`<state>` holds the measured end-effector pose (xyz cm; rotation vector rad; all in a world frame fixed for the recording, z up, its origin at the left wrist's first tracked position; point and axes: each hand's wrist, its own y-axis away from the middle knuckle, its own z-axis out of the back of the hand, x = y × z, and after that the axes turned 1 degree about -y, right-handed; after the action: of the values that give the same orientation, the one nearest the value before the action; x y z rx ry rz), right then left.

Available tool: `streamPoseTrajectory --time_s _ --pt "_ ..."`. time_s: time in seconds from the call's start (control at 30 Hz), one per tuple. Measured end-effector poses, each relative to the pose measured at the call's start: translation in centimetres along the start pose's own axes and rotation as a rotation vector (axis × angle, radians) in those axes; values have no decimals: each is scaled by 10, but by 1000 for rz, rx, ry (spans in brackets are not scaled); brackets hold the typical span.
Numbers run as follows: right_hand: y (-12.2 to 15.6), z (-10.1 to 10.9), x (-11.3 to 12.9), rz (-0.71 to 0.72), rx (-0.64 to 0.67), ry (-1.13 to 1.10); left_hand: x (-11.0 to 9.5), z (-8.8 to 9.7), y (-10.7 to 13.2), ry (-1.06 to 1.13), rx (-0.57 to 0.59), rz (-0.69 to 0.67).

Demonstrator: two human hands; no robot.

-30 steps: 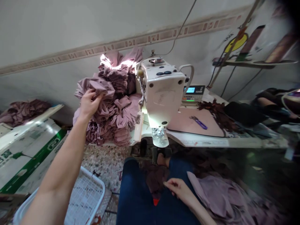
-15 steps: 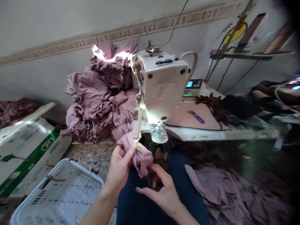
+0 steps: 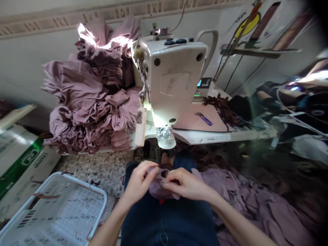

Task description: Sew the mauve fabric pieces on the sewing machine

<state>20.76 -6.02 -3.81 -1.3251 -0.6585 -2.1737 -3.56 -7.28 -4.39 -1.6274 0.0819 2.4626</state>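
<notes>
A small mauve fabric piece (image 3: 162, 190) is bunched over my lap, between both hands. My left hand (image 3: 144, 179) pinches its left side, thumb against fingers. On the opposite side my right hand (image 3: 185, 184) grips the edge of the same cloth, fingertips curled in. Just beyond the hands stands a white sewing machine (image 3: 174, 78) with a clear guard (image 3: 166, 138) at its needle area. Folded mauve fabric (image 3: 84, 99) is piled high on the table left of the machine.
A white plastic basket (image 3: 77, 212) sits on the floor at left, near a green-and-white carton (image 3: 23, 167). Purple-handled snips (image 3: 204, 118) lie on a pink mat (image 3: 184, 118). More mauve cloth (image 3: 246, 194) spreads at right; thread cones (image 3: 263, 22) stand behind.
The cloth has come away from the table edge and down over my lap. My right hand, spread open earlier, now holds it too. The view has shifted slightly.
</notes>
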Motion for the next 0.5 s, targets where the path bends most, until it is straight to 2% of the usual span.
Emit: streamPoseTrajectory --time_s 0.07,0.1,0.13,0.2,0.27,0.33,0.4,0.43,0.5 --pt "1 12 9 -44 164 -11 -2 -12 -3 125 361 35" --pt "2 17 12 -78 224 -10 -1 -16 -5 179 495 78" --pt "3 22 14 -108 265 -6 0 -19 -7 224 596 126" --pt "7 29 15 -144 282 -32 4 -20 -11 285 715 214" --pt "12 33 11 -143 221 -100 5 -18 -14 298 736 225" --pt "16 36 6 -121 159 -145 2 -16 -15 269 676 130" --pt "19 38 2 -95 138 -152 -3 -17 -16 249 605 6" --pt "20 39 1 -86 138 -158 -5 -17 -16 260 587 -13" --pt "20 43 1 -71 91 -186 -9 -17 -16 298 556 68"
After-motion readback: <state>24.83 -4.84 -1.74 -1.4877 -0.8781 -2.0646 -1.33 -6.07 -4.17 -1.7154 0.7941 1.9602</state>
